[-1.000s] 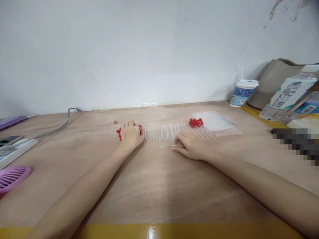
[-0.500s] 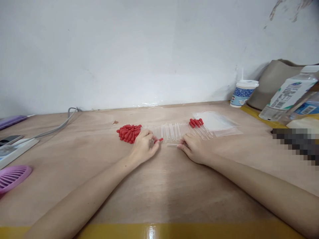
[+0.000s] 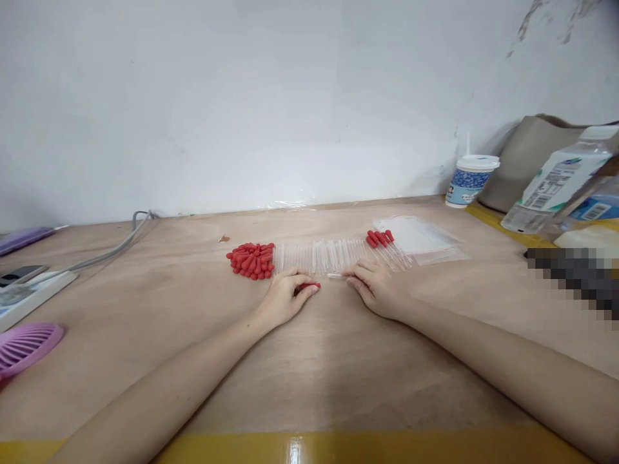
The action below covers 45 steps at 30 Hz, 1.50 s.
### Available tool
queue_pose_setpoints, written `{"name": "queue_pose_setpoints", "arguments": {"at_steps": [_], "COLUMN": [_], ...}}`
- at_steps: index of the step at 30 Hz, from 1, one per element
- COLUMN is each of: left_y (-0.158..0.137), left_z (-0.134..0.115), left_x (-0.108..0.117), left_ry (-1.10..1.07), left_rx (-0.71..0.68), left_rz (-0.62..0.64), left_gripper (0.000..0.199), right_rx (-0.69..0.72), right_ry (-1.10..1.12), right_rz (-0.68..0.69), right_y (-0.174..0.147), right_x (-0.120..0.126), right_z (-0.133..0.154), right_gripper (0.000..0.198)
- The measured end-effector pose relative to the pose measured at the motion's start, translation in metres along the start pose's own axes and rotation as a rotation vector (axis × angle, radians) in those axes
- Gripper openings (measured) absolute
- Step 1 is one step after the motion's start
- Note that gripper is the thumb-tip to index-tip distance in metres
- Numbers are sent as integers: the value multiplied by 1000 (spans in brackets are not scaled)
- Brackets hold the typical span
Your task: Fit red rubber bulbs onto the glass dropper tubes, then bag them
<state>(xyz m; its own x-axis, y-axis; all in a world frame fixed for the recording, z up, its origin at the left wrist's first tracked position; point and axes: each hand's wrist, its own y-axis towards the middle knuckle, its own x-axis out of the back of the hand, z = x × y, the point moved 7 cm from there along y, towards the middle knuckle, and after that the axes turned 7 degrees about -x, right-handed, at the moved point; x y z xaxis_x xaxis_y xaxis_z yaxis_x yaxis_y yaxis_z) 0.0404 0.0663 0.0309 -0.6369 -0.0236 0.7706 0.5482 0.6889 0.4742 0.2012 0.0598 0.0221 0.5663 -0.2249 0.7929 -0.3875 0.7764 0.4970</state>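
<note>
Pinched in my left hand (image 3: 289,296) is a red rubber dropper bulb (image 3: 311,286), its end poking out past the thumb. My right hand (image 3: 372,287) has its fingers closed round one end of a clear glass dropper tube (image 3: 334,276). The tube lies sideways and points left, apart from the bulb. Behind both hands runs a row of clear tubes (image 3: 319,256). A heap of red bulbs (image 3: 250,260) sits left of the row. At its right end, several droppers with red bulbs fitted (image 3: 380,238) lie side by side.
Clear plastic bags (image 3: 416,236) lie behind the fitted droppers. A lidded cup (image 3: 471,181), a plastic bottle (image 3: 556,180) and a grey bag (image 3: 520,154) stand at the right. At the left are a power strip (image 3: 41,296), its cable (image 3: 113,250) and a pink fan (image 3: 29,348).
My left hand has moved slightly right and nearer to me with the red bulb. The tube in my right hand has shifted a little away from me.
</note>
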Motion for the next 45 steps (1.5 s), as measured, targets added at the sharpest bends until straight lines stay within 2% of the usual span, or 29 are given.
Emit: {"name": "queue_pose_setpoints", "arguments": {"at_steps": [8, 16, 20, 24, 30, 38, 45], "left_y": [3, 0, -3, -4, -2, -1, -3], "left_z": [-4, 3, 2, 0, 1, -1, 2], "left_x": [2, -12, -17, -18, -13, -7, -12], "left_ry": [-72, -336, -381, -328, -290, -282, -352], "left_rx": [45, 100, 93, 84, 89, 73, 126], "left_rz": [-53, 27, 59, 82, 59, 57, 53], "left_gripper": [20, 16, 16, 17, 19, 19, 21], "right_rx": [35, 83, 74, 73, 45, 97, 154], "right_ry": [66, 207, 250, 178, -34, 54, 22], "right_rz": [27, 58, 115, 139, 30, 46, 4], "right_y": [1, 1, 2, 1, -5, -1, -2], "right_x": [-1, 0, -1, -5, -9, 6, 0], "right_z": [11, 12, 11, 12, 15, 11, 13], "right_gripper": [20, 24, 25, 26, 28, 18, 23]}}
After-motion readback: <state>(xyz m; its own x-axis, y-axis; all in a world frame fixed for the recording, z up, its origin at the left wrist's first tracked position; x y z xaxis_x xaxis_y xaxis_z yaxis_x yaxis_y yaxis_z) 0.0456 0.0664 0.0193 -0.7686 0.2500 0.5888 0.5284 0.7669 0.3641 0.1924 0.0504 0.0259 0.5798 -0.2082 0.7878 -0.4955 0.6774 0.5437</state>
